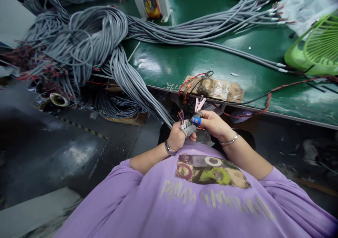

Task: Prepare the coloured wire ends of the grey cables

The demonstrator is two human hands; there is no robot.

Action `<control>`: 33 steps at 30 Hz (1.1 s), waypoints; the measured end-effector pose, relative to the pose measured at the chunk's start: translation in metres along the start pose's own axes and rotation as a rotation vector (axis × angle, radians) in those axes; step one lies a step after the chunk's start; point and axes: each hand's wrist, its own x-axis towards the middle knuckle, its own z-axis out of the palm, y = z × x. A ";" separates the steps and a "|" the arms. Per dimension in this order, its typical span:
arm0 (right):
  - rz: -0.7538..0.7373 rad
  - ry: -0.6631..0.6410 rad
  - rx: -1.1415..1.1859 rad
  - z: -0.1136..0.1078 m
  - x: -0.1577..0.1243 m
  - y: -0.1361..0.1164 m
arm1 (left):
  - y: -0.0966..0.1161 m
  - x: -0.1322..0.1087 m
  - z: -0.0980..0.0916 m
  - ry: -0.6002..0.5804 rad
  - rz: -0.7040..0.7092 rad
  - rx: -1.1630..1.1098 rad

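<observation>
My left hand [177, 136] is closed around the ends of several grey cables [155, 106], with its thumb wrapped in grey material. Thin coloured wires [181, 116] and white pieces stick up out of that fist. Close beside it, my right hand [215, 125] is pinched, with a blue wrap on the thumb and a grey wrap on a finger. Its tips are at the wires; what lies between them is too small to make out. A pink clip [199, 105] stands just beyond the right fingertips, at the table edge.
A large heap of grey cables [100, 30] hangs over the green table's [169, 60] left edge. More cables stretch right towards a green fan [317, 44]. A taped wooden block [224, 89] with red and black leads sits at the front edge. A plastic bag [306, 7] lies at the back right.
</observation>
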 end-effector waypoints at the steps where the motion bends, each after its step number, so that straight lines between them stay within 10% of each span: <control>1: 0.001 -0.003 -0.003 0.000 0.000 0.000 | 0.000 0.000 0.000 0.007 0.001 -0.010; 33: -0.109 0.197 0.393 0.005 0.031 0.000 | 0.017 0.018 0.020 0.098 -0.075 -0.125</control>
